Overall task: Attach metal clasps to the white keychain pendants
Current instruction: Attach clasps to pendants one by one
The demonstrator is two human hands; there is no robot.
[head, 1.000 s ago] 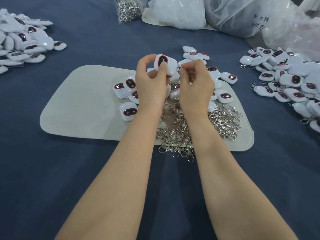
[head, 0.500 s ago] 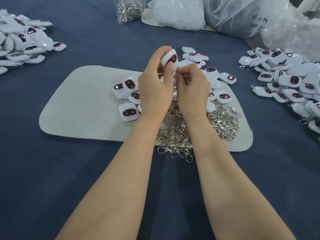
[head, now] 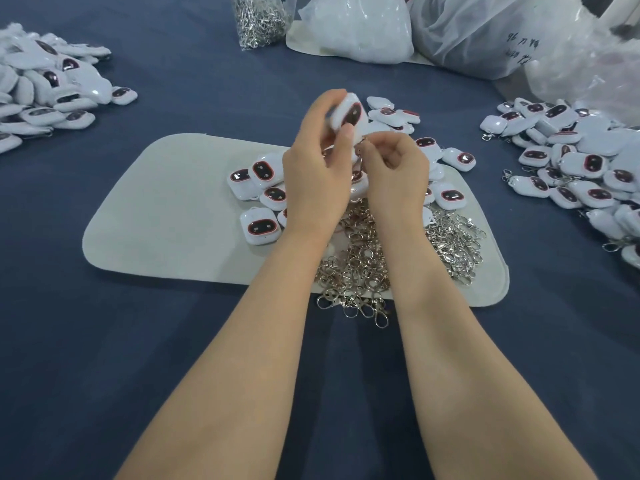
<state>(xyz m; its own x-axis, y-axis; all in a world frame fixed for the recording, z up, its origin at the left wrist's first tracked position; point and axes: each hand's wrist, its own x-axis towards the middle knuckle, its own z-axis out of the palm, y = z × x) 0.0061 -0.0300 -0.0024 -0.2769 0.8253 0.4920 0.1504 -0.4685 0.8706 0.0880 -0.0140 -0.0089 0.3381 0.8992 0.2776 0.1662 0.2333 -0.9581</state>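
Note:
My left hand point(head: 317, 174) grips a white pendant point(head: 349, 114) with a dark red-rimmed oval face, held tilted above the grey mat point(head: 166, 209). My right hand point(head: 396, 171) pinches a metal clasp point(head: 360, 147) right at the pendant's lower corner; the clasp hangs down between the two hands. Below the hands lies a heap of loose metal clasps point(head: 367, 268) on the mat, spilling over its front edge. Several loose white pendants point(head: 259, 192) lie on the mat around the hands.
A pile of pendants point(head: 45, 95) lies at the far left on the blue cloth, and another pile point(head: 568, 168) with clasps on them at the right. A clear bag of clasps point(head: 259, 19) and white plastic bags point(head: 460, 32) stand at the back.
The pendant in my left hand has turned from flat to tilted on edge and risen slightly. My right hand's fingers have closed in on its lower corner with the clasp.

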